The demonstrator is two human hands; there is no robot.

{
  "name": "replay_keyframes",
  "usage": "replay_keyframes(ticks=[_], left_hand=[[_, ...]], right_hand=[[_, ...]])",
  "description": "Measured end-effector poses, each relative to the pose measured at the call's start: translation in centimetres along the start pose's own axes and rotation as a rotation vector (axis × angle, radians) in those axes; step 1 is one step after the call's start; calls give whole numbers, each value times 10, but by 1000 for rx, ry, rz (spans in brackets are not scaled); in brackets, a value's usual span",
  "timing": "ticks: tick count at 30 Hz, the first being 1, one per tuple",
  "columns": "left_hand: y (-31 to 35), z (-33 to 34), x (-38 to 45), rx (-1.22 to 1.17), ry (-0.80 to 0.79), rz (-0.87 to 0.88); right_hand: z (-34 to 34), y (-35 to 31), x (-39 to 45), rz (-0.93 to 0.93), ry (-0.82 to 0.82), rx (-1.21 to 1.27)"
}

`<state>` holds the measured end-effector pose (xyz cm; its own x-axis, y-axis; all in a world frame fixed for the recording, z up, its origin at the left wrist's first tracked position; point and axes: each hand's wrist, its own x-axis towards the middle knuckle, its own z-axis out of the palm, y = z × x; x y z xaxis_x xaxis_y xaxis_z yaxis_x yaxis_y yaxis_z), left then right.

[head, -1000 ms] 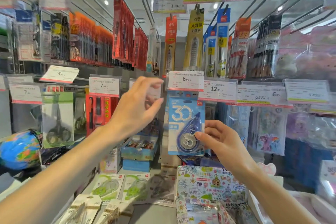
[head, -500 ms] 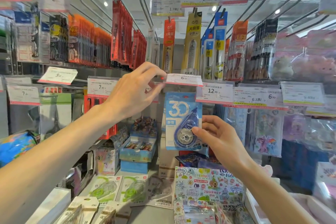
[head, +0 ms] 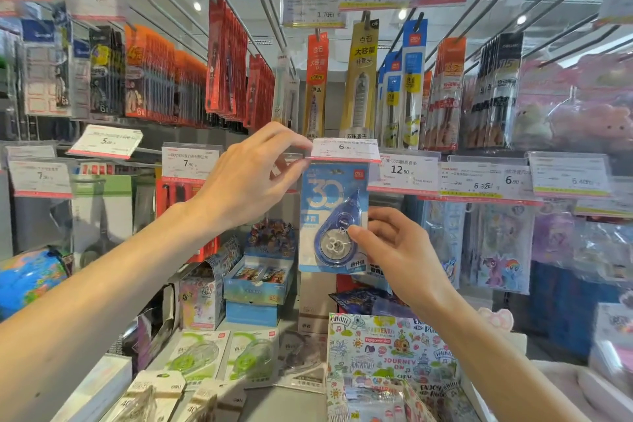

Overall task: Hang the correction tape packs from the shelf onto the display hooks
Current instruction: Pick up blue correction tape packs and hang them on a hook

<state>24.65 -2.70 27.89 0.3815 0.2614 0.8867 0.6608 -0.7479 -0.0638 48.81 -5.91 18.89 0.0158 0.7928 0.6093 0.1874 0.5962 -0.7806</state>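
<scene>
L hand [head: 250, 178] tilted price tag [head: 345, 148] up, R hand [head: 394, 250] holds pack [head: 330, 216]

The tilted 6.00 price tag [head: 345, 148] is covering the hook tip above the blue correction tape pack [head: 333, 216]. The 12.90 price tag [head: 404, 171] is crowding the right side; open space is lying below, above the boxed cards [head: 260, 279].

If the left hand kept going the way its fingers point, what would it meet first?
The left hand points right, its fingertips already at the edge of the 6.00 price tag above the blue correction tape pack. That tag comes first, as far as depth can be judged; the right hand holds the pack.
</scene>
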Motion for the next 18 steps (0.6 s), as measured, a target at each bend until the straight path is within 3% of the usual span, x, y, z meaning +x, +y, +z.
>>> replay_keyframes(ticks=[9,18], left_hand=[[2,20,-37,-43,111,-108],[4,101,-87,-392,218,-496]], right_hand=[[9,19,-1,8,83,-84],[25,45,8,-77,141,-242]])
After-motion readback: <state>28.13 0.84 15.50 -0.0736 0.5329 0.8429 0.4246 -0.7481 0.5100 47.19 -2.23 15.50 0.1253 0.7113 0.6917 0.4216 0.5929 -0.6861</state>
